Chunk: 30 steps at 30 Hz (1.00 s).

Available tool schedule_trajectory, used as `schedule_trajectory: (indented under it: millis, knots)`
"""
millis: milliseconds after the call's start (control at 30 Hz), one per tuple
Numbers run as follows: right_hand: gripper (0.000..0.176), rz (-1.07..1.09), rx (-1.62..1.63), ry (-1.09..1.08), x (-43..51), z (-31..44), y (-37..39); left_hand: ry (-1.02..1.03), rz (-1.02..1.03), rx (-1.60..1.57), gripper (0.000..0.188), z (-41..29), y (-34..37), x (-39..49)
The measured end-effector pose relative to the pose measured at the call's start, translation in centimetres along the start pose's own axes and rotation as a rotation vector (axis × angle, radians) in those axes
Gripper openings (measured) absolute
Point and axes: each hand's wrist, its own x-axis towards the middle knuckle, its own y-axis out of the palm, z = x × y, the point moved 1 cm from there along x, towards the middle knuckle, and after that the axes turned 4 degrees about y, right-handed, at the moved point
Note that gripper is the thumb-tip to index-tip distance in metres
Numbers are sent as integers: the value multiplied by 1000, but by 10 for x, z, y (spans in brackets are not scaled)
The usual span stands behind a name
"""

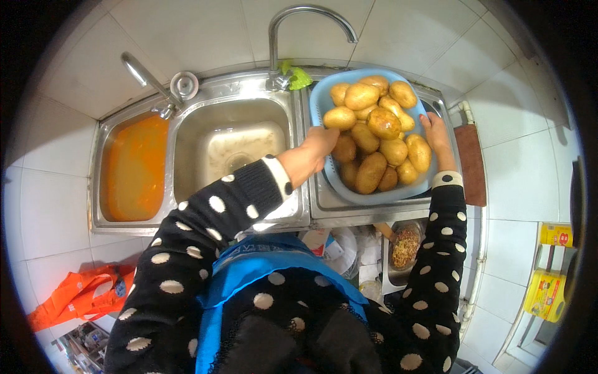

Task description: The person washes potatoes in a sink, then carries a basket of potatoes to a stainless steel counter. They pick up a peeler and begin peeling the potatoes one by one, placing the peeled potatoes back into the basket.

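Observation:
A light blue plastic basket (pixel 357 194) full of potatoes (pixel 371 173) sits over the right-hand basin of the steel sink unit. My left hand (pixel 320 145) grips the basket's left rim, fingers curled over its edge. On the opposite side, my right hand (pixel 437 135) holds the right rim with the thumb up along the edge. The potatoes look wet and are heaped to about the rim; one near the top (pixel 384 123) has a browner, shiny patch. Most of the basin under the basket is hidden.
Cloudy water stands in the middle basin (pixel 196 154); orange liquid fills the left basin (pixel 135 173). Two faucets (pixel 273 46) rise behind, with a green cloth (pixel 299 78) beside one. A drain strainer (pixel 184 85) leans at the back. Below the counter is a tray of shredded food (pixel 406 248).

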Motion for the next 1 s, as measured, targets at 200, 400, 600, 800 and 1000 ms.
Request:
schedule_trajectory:
  millis: [200,400,600,800,1000]
  knots:
    - [30,-55,-35,-89,-3,25,17,-5,-36,-296,24,59,-41,67]
    - [35,5,195,33,-5,26,42,667,232,164,14,139,-73,136]
    - [37,87,318,130,-16,11,65,473,202,453,11,143,-81,110]
    - [34,140,373,154,-25,19,57,118,126,-133,23,67,-96,9]
    - [30,177,281,178,-45,48,32,-25,159,-359,23,33,-106,-69]
